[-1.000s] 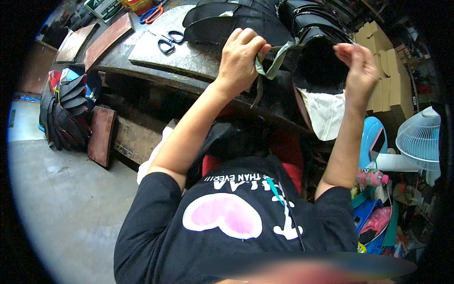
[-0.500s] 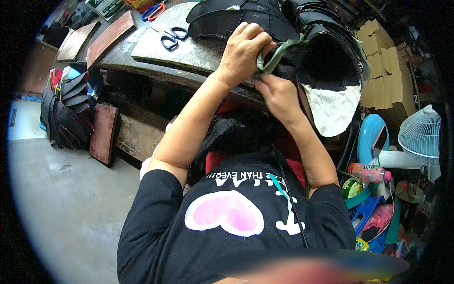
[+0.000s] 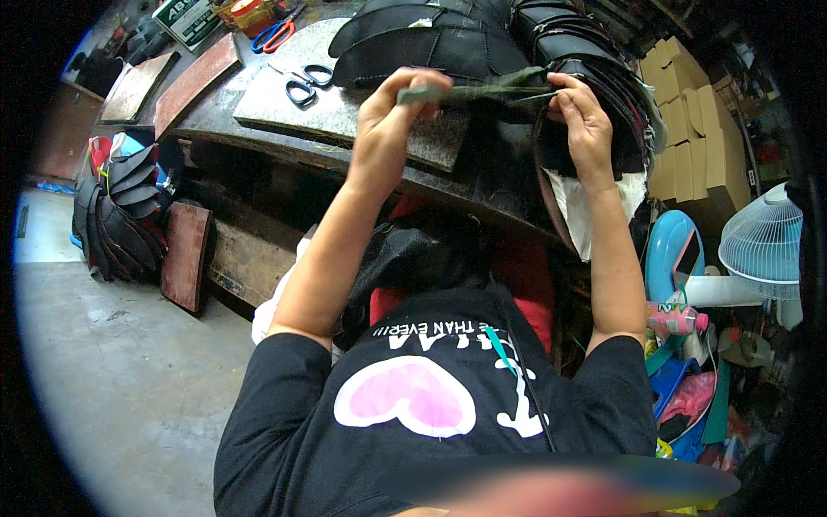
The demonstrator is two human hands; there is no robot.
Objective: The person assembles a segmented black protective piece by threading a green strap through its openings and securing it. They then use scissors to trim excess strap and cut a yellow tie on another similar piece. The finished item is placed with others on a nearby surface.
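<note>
A dark green strip of cloth stretches between my two hands above the front of the bench, blurred by motion. My left hand is closed on its left end. The thumb and fingers of my right hand pinch the other end. Just behind the strip lie black curved shoe pieces with stitched edges. A larger stack of black pieces stands at the right, with a white lining flap hanging below my right hand.
Dark-handled scissors lie on a pale board; orange-and-blue scissors rest farther back. Another bundle of black pieces hangs left of the bench. Cardboard boxes and a white wire fan guard stand at the right.
My hands were close together on the green strip. They have moved apart, left hand leftward and right hand up and right, pulling the strip straight.
</note>
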